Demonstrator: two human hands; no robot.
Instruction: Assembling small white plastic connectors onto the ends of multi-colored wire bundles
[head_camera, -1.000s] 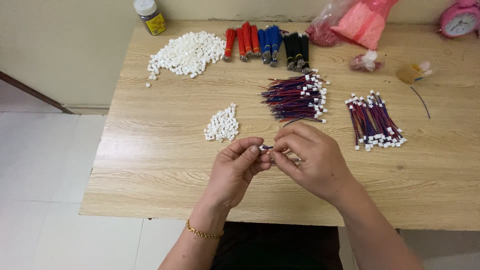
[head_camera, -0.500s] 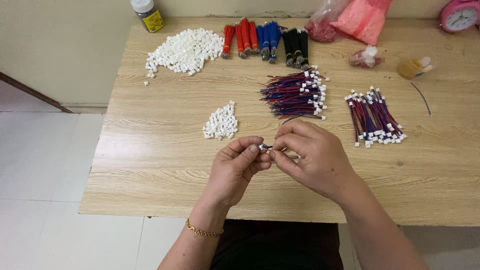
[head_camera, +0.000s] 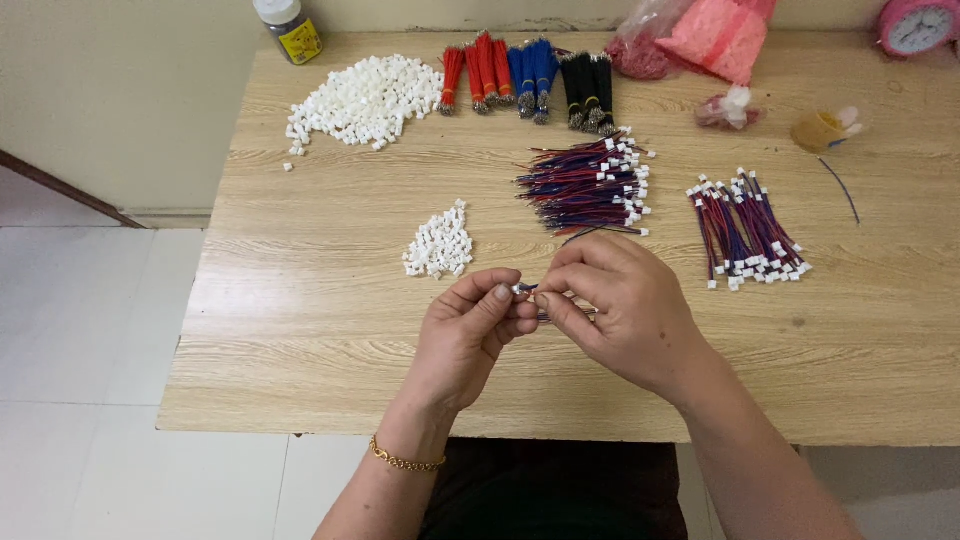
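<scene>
While pink bags (head_camera: 715, 35) lie far off, both hands pinch a small connector (head_camera: 522, 290).

Bare forearms, gold chain bracelet (head_camera: 405, 461)

2 piles white connectors (head_camera: 365, 98) (head_camera: 438, 243), 2 wire-harness heaps (head_camera: 587, 185) (head_camera: 745, 230), 1 bottle (head_camera: 287, 17), 1 clock (head_camera: 918, 25).

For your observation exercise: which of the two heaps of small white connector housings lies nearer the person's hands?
The small heap of white housings just above the left hand; the large heap of white housings lies at the table's far edge.
</scene>
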